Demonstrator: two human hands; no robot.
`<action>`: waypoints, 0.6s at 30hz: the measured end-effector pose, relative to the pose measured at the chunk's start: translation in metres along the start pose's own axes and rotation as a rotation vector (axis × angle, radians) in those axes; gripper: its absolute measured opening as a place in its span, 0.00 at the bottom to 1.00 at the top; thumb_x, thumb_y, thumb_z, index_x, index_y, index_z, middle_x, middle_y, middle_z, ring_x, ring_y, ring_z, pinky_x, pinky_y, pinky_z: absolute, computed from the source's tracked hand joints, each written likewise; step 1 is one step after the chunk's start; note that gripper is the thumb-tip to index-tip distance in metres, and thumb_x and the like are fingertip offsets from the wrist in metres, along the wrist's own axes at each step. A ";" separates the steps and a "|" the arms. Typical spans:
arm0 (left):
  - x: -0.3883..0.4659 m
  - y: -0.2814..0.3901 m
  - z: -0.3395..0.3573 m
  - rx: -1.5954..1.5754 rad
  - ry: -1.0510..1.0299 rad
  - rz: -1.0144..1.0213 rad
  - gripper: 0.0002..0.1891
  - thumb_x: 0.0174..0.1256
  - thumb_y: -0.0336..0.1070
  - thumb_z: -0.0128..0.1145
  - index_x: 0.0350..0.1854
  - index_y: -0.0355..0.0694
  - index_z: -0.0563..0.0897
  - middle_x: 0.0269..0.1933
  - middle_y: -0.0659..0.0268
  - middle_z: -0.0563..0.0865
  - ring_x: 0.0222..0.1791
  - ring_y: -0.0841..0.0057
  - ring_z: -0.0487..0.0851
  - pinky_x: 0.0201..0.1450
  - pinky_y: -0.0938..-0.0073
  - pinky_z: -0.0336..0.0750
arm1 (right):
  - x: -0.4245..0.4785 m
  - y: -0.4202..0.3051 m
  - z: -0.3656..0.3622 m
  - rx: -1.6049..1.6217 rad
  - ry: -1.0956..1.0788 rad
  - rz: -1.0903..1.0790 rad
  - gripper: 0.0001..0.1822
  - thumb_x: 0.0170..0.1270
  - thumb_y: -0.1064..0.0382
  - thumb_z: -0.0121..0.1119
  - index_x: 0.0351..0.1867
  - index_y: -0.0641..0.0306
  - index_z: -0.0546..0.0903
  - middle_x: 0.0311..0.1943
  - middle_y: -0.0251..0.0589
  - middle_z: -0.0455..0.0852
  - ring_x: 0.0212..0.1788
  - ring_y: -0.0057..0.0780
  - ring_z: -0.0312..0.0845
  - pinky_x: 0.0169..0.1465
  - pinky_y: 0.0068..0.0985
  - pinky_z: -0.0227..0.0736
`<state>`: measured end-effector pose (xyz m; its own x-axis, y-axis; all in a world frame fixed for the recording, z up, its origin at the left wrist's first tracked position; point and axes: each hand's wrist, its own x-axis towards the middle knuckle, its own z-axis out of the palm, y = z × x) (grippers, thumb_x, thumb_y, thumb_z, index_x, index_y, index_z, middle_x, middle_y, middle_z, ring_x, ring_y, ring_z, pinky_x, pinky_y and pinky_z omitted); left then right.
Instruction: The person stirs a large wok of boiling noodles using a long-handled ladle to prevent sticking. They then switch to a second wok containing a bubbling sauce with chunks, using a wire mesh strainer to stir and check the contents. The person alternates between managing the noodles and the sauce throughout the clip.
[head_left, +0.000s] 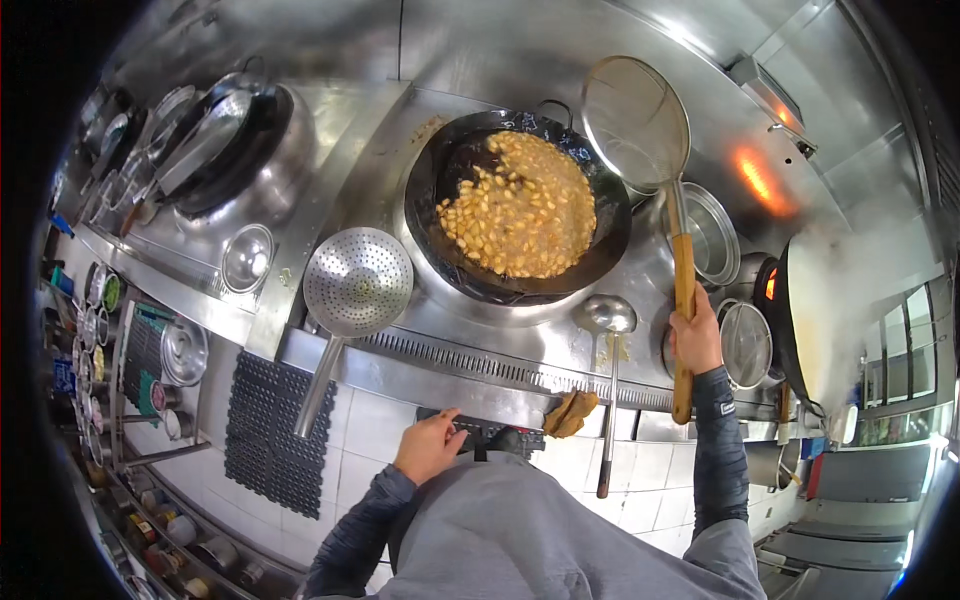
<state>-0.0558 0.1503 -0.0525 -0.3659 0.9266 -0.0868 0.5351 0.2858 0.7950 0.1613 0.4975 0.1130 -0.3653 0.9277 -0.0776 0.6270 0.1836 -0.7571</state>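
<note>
My right hand (696, 331) is closed around the wooden handle of a round fine-mesh strainer (636, 120), whose mesh is raised at the right rim of a black wok (517, 289). Small pale pieces, perhaps nuts or beans, lie in bubbling liquid (525, 210) in the wok. My left hand (429, 448) is held before my body near the stove's front edge, with its fingers apart and nothing in it. A perforated metal skimmer (358, 281) rests left of the wok. At the front right lies a steel ladle (611, 313), its handle sticking out over the edge.
A brown cloth (571, 413) hangs on the front edge. To the right are a metal pot (709, 232), a smaller strainer (745, 345) and a steaming wok (814, 322) beside a flame. Further woks and utensils stand left, near a small metal bowl (248, 258). A black mat (279, 435) covers some floor.
</note>
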 end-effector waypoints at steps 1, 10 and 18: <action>0.002 -0.004 -0.006 0.025 -0.008 0.003 0.20 0.62 0.41 0.61 0.54 0.38 0.80 0.30 0.62 0.86 0.30 0.62 0.85 0.35 0.64 0.78 | 0.005 0.001 0.000 -0.118 0.045 0.012 0.31 0.62 0.72 0.54 0.69 0.61 0.64 0.27 0.44 0.82 0.19 0.27 0.78 0.22 0.28 0.74; 0.040 0.003 -0.040 0.005 0.029 0.048 0.22 0.62 0.40 0.61 0.56 0.37 0.78 0.35 0.59 0.86 0.34 0.62 0.86 0.38 0.65 0.79 | 0.015 0.028 0.051 0.035 -0.233 0.101 0.28 0.57 0.70 0.58 0.61 0.65 0.68 0.28 0.50 0.82 0.18 0.35 0.79 0.21 0.32 0.75; 0.038 0.014 -0.024 0.016 -0.049 0.137 0.22 0.63 0.41 0.61 0.57 0.37 0.77 0.39 0.58 0.87 0.38 0.62 0.86 0.41 0.66 0.79 | -0.010 -0.022 0.049 0.618 -0.560 0.468 0.18 0.63 0.70 0.55 0.54 0.64 0.71 0.27 0.37 0.77 0.20 0.24 0.74 0.20 0.25 0.72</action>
<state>-0.0806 0.1832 -0.0303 -0.2510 0.9679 -0.0080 0.5899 0.1596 0.7915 0.1168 0.4686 0.0988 -0.5468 0.5436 -0.6368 0.3769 -0.5192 -0.7670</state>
